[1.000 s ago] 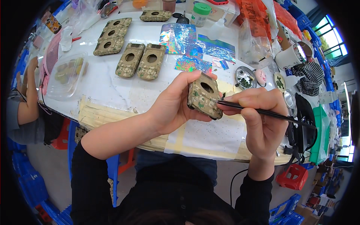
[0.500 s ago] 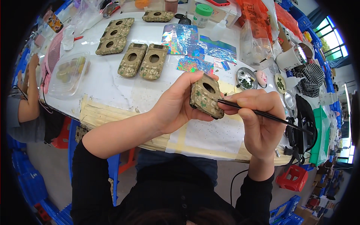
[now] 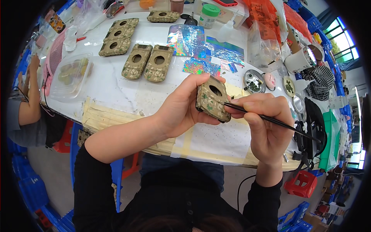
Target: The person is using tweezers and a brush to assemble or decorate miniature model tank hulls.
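My left hand [image 3: 179,104] is closed around a camouflage-painted model tank hull [image 3: 211,97], tilted, its round opening facing up. In my right hand [image 3: 270,123] is a pair of slim black tweezers [image 3: 278,121], pinched between thumb and fingers. The tweezers' tip meets the hull's top just below the opening; whether it grips a small piece is too fine to make out. Two similar hulls, a left one [image 3: 136,62] and a right one [image 3: 159,63], lie beyond my left hand. Farther back are a stack of hulls [image 3: 118,36] and a single one [image 3: 162,16].
Shiny holographic sheets [image 3: 186,40] lie beyond my hands. To the right are a round tin with dark green bits [image 3: 254,81], a pale dish [image 3: 288,86] and a black bag [image 3: 315,127]. A clear food box [image 3: 71,77] stands left, near another person's arm [image 3: 34,89].
My hands, the hull and the tweezers hold almost the same place, with the tweezers shifting only very slightly. At the far left, the other person's hand has moved a little.
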Demonstrator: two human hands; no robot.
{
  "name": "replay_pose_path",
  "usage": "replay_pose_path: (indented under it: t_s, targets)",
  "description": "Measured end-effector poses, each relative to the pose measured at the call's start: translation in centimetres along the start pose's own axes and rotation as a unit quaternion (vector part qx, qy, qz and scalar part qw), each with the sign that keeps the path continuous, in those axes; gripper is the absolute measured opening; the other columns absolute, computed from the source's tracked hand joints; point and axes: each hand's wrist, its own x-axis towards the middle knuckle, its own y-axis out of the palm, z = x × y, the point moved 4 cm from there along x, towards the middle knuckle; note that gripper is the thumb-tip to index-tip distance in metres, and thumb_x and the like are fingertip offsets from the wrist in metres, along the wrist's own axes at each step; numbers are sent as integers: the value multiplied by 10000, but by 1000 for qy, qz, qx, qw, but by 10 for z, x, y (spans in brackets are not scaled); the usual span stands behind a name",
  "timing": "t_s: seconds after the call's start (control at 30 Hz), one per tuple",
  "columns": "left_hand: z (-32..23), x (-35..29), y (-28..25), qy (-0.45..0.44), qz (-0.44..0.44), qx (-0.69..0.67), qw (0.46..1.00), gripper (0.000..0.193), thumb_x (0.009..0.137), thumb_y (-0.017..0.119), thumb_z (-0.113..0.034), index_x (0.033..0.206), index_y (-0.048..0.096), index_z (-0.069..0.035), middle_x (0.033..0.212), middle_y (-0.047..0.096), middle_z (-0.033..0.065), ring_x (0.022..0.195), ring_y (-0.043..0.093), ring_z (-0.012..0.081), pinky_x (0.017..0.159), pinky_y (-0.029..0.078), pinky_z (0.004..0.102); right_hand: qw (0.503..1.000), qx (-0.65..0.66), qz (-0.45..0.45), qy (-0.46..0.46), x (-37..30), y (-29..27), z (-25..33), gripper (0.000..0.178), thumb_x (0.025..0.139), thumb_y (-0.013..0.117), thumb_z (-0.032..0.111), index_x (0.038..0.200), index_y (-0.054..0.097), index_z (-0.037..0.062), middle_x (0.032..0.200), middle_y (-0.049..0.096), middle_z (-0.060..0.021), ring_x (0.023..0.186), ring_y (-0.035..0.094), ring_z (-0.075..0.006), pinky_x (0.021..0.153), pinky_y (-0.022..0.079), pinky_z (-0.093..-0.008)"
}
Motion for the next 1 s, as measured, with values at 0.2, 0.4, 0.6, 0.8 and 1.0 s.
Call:
replay_pose_path:
  t_s: [0.2,0.4,0.6,0.8,1.0]
  targets:
    - [0,0,0,0,-2,3,1000,503,929,321,-396,1278,445,-55,1005,630,87,827,652,168,579,559,283,1000,-4,4,-6,0,1,1,167,748,708,-5,875,603,-30,828,646,-136,766,642,-231,666,510,-291]
    - [-1,-1,0,-2,-5,6,1000,511,927,323,-394,1290,437,-54,1016,628,93,835,652,171,582,560,283,1000,-5,6,-10,0,0,2,172,743,711,-5,876,604,-29,830,650,-138,771,642,-237,678,509,-296]
    - [0,-1,0,-5,-6,1,1000,512,926,324,-395,1289,438,-52,1039,622,101,841,652,180,582,560,289,1000,6,-2,-4,-1,0,1,176,741,713,-3,878,606,-29,824,655,-136,767,638,-236,679,505,-296]
    - [0,0,-1,-1,-2,-1,1000,512,926,325,-395,1286,439,-50,1025,624,101,839,651,183,581,560,296,1000,-1,0,1,0,0,1,176,739,713,-5,877,607,-29,819,658,-135,769,637,-237,680,504,-298]
    - [-1,0,0,0,1,1,1000,507,926,326,-397,1278,445,-50,1008,626,96,832,651,181,575,557,294,1000,-2,-4,2,-1,0,1,176,737,714,-9,874,606,-29,818,657,-135,770,638,-236,683,505,-300]
